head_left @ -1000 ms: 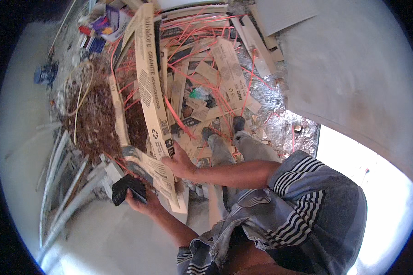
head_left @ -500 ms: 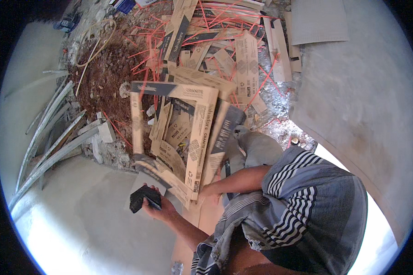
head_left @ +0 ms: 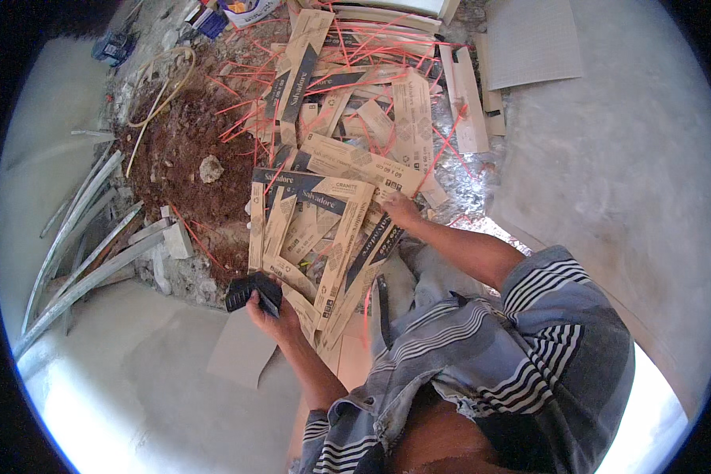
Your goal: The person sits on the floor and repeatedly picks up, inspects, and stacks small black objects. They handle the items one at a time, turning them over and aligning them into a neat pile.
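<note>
- Got a black block (head_left: 249,293) clamped in the left hand (head_left: 276,320), thumb on the near side, with a pale flat sheet (head_left: 242,351) below on the floor.
- Just past it, an open cardboard frame (head_left: 344,245), on top of other cardboard near the legs.
- Got the right hand (head_left: 403,209) at the right end of a printed cardboard strip (head_left: 355,162), beyond the frame. Can't tell about that grip, pinched or just resting; fingertips too hidden.
- Would call it partway at best: frame and strip within reach, but plenty of loose pieces (head_left: 415,118) left overlapping further out.
- Biggest nuisance: red straps (head_left: 464,113) tangled over and through the pile.
- Off left: long poles (head_left: 95,288), a white block (head_left: 179,239), then a dirt heap (head_left: 178,170) with a rock (head_left: 211,168) on it.
- Far right: a grey panel (head_left: 533,43). Far left: a yellowish hose (head_left: 186,55).
</note>
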A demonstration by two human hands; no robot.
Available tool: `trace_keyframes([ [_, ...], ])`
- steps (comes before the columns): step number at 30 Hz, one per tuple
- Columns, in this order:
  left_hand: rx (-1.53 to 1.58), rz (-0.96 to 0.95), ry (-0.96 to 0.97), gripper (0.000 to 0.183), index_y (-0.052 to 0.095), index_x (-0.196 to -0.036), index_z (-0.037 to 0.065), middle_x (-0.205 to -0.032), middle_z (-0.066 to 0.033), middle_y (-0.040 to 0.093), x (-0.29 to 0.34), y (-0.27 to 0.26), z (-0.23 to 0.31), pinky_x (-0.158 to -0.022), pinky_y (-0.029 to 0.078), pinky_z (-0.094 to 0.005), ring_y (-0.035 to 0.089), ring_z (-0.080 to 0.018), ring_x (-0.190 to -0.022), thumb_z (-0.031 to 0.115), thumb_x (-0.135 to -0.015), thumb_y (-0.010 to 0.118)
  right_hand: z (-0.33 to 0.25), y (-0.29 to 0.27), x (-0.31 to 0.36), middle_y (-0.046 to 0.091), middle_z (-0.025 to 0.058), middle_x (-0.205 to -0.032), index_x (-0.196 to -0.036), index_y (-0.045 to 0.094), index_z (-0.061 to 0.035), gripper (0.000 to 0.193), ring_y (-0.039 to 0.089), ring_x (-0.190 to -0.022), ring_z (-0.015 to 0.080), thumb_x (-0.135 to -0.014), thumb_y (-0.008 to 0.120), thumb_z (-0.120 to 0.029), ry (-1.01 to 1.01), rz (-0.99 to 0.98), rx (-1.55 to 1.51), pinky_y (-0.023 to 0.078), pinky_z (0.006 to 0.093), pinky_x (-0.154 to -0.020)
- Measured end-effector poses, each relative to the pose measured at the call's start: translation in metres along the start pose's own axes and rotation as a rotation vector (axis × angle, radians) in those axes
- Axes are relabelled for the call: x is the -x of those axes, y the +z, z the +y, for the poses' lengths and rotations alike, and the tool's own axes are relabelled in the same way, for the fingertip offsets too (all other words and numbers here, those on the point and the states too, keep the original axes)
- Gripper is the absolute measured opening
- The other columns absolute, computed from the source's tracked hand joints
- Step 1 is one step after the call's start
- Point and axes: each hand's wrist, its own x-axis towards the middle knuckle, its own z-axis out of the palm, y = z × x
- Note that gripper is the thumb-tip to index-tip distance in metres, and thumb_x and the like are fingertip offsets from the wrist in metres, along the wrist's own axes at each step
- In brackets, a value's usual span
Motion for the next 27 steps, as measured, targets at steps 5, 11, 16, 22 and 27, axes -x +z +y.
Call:
trace_keyframes([
  [5,-0.091,-0.044,-0.048,0.042,0.051,-0.123,0.000,-0.109,-0.0147,0.063,-0.015,0.020,-0.018,-0.085,0.054,-0.0390,0.065,-0.0283,-0.099,0.016,-0.085,0.057,0.050,-0.043,0.022,0.067,0.0176,-0.105,-0.114,0.064,-0.0035,0.042,0.063,-0.100,0.0396,-0.084,0.064,-0.033,0.039,-0.020,0.348,0.050,0.0455,-0.086],
  [11,-0.580,0.000,-0.104,0.025,0.054,-0.110,0.005,-0.104,-0.0099,0.060,-0.019,0.016,-0.049,-0.080,0.053,-0.0366,0.062,-0.0236,-0.092,0.010,-0.086,0.056,0.145,-0.042,0.028,0.066,0.0171,-0.106,-0.106,0.066,-0.0034,0.032,0.063,-0.104,0.0358,-0.083,0.062,-0.025,-0.290,-0.477,1.004,0.050,0.0452,-0.091],
  [16,-0.379,-0.037,-0.297,0.024,0.055,-0.107,0.006,-0.095,-0.0066,0.060,-0.013,0.031,-0.079,-0.074,0.054,-0.0355,0.062,-0.0216,-0.084,0.007,-0.084,0.057,0.199,-0.060,0.048,0.068,0.0170,-0.094,-0.090,0.069,-0.0060,0.019,0.065,-0.097,0.0346,-0.081,0.061,-0.021,-0.366,-0.333,0.961,0.053,0.0453,-0.085],
  [22,-0.311,-0.017,-0.386,0.021,0.059,-0.103,0.003,-0.104,-0.0098,0.056,-0.006,0.046,-0.081,-0.076,0.054,-0.0369,0.061,-0.0247,-0.090,0.004,-0.082,0.062,0.218,-0.097,0.076,0.068,0.0166,-0.090,-0.088,0.067,-0.0060,0.018,0.066,-0.090,0.0332,-0.075,0.064,-0.018,0.437,-0.275,0.275,0.053,0.0443,-0.081],
  [27,-0.388,-0.036,-0.287,0.034,0.056,-0.111,0.002,-0.109,-0.0140,0.053,0.004,0.044,-0.061,-0.080,0.053,-0.0371,0.060,-0.0272,-0.094,-0.005,-0.078,0.064,0.191,-0.114,0.040,0.067,0.0160,-0.092,-0.086,0.065,-0.0057,0.015,0.066,-0.093,0.0336,-0.076,0.065,-0.018,-0.361,-0.503,1.062,0.053,0.0449,-0.079],
])
